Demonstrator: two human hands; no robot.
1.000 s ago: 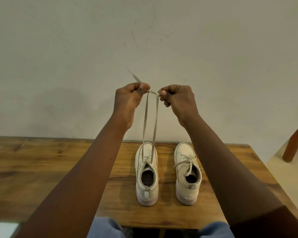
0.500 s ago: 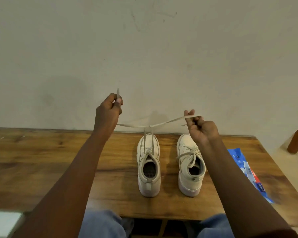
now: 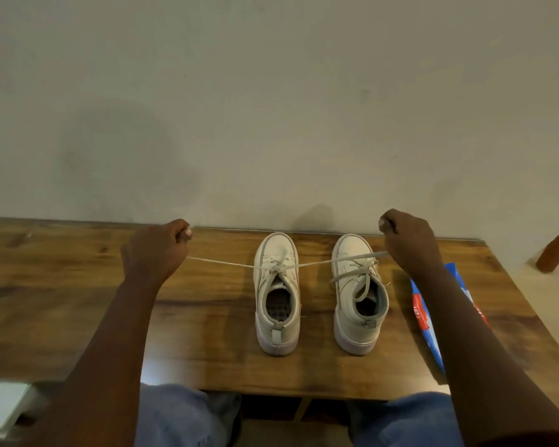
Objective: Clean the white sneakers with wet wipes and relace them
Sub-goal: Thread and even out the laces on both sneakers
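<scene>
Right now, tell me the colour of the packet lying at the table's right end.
The packet is blue with red patches, best seen in the head view.

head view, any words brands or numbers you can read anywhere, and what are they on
wipes packet: white lettering on its red band, too blurred and turned sideways to read.
left sneaker: no text or logo that can be made out.
right sneaker: no text or logo that can be made out.
Nothing else in view carries writing.
</scene>
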